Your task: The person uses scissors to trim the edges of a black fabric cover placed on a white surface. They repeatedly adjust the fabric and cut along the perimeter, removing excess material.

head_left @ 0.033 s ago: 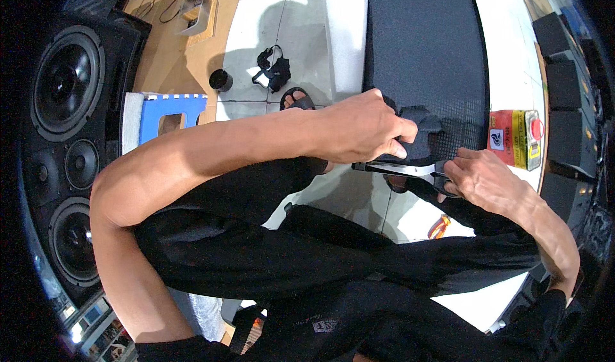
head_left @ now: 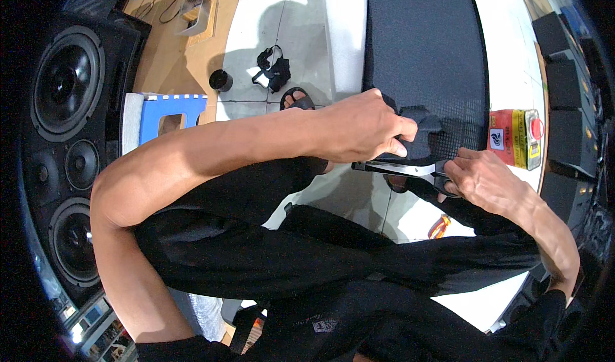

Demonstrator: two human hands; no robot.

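Gripping the scissors (head_left: 413, 169) by their dark handles, the fingers of the right hand (head_left: 482, 179) are curled well in. The blades point left, passing just below the left thumb; how far they are parted cannot be told.

The left hand (head_left: 371, 131) is at the near end of the black cloth (head_left: 426, 35), its fingers bent inward and the thumb close to the forefinger. Whether they have a fold pinched between them is hidden. Around that hand the cloth is darker and bunched, with a grid-like texture to its right; beyond, it runs away smooth toward the top edge, with a white strip (head_left: 344, 41) along its left side.

Just right of the cloth stands a red and yellow can (head_left: 514, 139) with a red cap. Orange-handled pliers (head_left: 439, 226) lie on the tiled floor below the right hand. Farther left on the floor are a black strap (head_left: 274, 70) and a black cup (head_left: 221, 80), then a blue stool (head_left: 151, 114) and a large speaker (head_left: 67, 93) at the edge.
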